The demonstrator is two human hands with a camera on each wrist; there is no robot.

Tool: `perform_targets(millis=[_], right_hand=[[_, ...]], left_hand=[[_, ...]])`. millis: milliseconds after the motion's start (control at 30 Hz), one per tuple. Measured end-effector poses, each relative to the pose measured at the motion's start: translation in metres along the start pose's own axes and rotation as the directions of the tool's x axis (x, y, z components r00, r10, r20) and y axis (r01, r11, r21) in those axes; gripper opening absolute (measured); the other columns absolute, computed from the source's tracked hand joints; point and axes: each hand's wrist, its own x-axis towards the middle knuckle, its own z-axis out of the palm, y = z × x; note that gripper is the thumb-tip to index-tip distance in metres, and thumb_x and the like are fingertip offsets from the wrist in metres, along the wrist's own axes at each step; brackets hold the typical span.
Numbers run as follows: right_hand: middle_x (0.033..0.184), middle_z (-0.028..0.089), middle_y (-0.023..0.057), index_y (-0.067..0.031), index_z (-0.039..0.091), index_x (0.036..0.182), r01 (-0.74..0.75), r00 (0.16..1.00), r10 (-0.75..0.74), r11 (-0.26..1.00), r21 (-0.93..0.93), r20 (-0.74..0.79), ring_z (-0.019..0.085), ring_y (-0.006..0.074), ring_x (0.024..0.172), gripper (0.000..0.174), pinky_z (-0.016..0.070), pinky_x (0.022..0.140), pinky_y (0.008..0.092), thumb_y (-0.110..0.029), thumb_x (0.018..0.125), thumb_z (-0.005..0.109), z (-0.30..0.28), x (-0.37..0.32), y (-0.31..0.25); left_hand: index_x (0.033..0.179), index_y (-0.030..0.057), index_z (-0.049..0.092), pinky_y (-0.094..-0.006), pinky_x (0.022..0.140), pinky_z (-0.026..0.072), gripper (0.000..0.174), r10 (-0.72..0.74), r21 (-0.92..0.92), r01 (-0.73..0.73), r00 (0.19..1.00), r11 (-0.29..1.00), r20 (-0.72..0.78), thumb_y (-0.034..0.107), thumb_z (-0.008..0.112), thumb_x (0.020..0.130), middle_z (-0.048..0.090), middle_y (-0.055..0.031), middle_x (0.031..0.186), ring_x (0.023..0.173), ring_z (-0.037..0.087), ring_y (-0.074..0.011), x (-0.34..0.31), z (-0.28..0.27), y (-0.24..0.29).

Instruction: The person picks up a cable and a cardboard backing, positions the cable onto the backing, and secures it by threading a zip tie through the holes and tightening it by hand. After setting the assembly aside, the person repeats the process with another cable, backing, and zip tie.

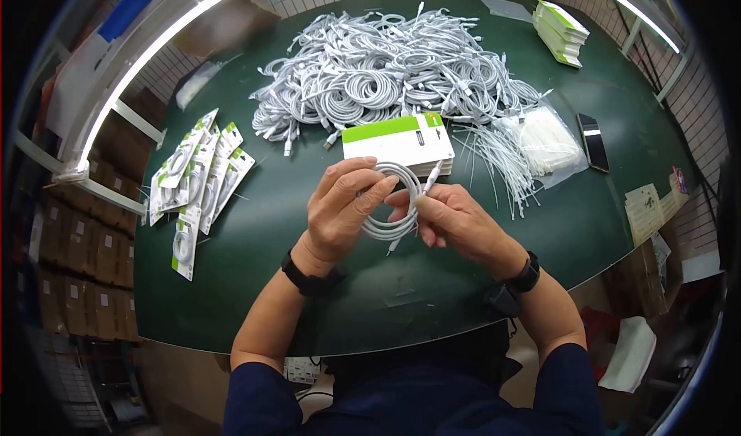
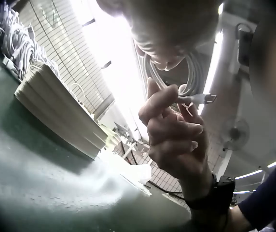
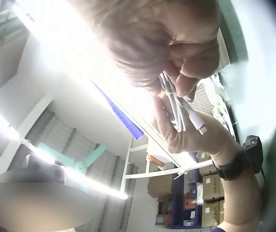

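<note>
Above the dark green desk (image 1: 255, 281), the left hand (image 1: 340, 208) and right hand (image 1: 463, 223) pinch a coiled white cable (image 1: 369, 223).

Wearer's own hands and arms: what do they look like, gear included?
Left hand and right hand are gloveless. Each wrist has a black strap carrying a boxy black module. Dark navy sleeves end around the elbows.

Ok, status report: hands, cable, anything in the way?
Left hand and right hand gripping coiled white USB cable. Plug ends jutting out. Card stack just beyond, not blocking the coil.
</note>
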Motion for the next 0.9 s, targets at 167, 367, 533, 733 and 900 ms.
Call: perform_targets(millis=[167, 367, 533, 733, 900], right_hand=[[0.106, 0.077, 0.0059, 0.0008, 0.067, 0.132, -0.039, 0.997, 0.054, 0.968, 0.247, -0.053, 0.048, 0.0011, 0.059, 0.035, 0.0364, 0.051, 0.0177, -0.025, 0.11, 0.059, -0.005, 0.003, 0.004], [0.101, 0.072, 0.0053, 0.0044, 0.063, 0.134, -0.095, 0.994, 0.105, 0.947, 0.306, -0.017, 0.048, 0.0019, 0.058, 0.036, 0.0365, 0.05, 0.0192, -0.016, 0.106, 0.066, -0.017, 0.001, -0.004], [0.1, 0.067, 0.0002, 0.0044, 0.06, 0.137, 0.108, 0.989, -0.051, 0.896, 0.431, -0.142, 0.047, 0.0028, 0.059, 0.038, 0.0376, 0.051, 0.0201, -0.022, 0.11, 0.06, -0.012, 0.0, -0.008], [0.102, 0.067, -0.0016, 0.0034, 0.055, 0.142, 0.452, 0.878, -0.274, 0.742, 0.496, -0.391, 0.05, 0.0042, 0.066, 0.042, 0.042, 0.056, 0.0226, -0.026, 0.112, 0.056, -0.016, 0.007, 0.004], [0.105, 0.066, 0.0008, 0.0028, 0.052, 0.144, 0.461, 0.875, -0.268, 0.715, 0.525, -0.404, 0.055, 0.0075, 0.072, 0.043, 0.048, 0.061, 0.0255, -0.028, 0.114, 0.051, -0.004, 0.015, 0.02]], left_hand=[[0.093, 0.0036, 0.078, -0.0409, 0.086, 0.0624, 0.027, 0.042, -0.151, -0.03, 0.996, 0.988, 0.081, -0.004, 0.079, 0.067, 0.07, -0.0073, 0.097, 0.105, 0.073, -0.0322, -0.003, 0.0, 0.002], [0.097, 0.0018, 0.07, -0.0411, 0.086, 0.0637, 0.027, 0.041, -0.315, -0.016, 0.997, 0.949, 0.072, -0.008, 0.081, 0.074, 0.068, -0.0111, 0.105, 0.108, 0.073, -0.0356, -0.008, 0.005, 0.0], [0.126, 0.0042, 0.067, -0.0344, 0.084, 0.0649, 0.05, -0.532, -0.407, 0.472, 0.846, 0.782, -0.041, -0.011, 0.078, 0.08, 0.067, -0.0122, 0.117, 0.105, 0.072, -0.0281, -0.01, 0.023, 0.005], [0.143, -0.0052, 0.055, -0.0341, 0.09, 0.0616, 0.042, -0.672, -0.692, 0.685, 0.404, -0.227, 0.621, 0.009, 0.065, 0.105, 0.064, -0.0139, 0.128, 0.114, 0.067, -0.0223, -0.027, 0.039, 0.024], [0.149, -0.0022, 0.051, -0.0396, 0.106, 0.0494, 0.049, -0.672, -0.766, 0.528, 0.42, -0.366, 0.61, 0.032, 0.046, 0.115, 0.063, -0.0103, 0.136, 0.125, 0.059, -0.0198, -0.012, 0.058, 0.056]])
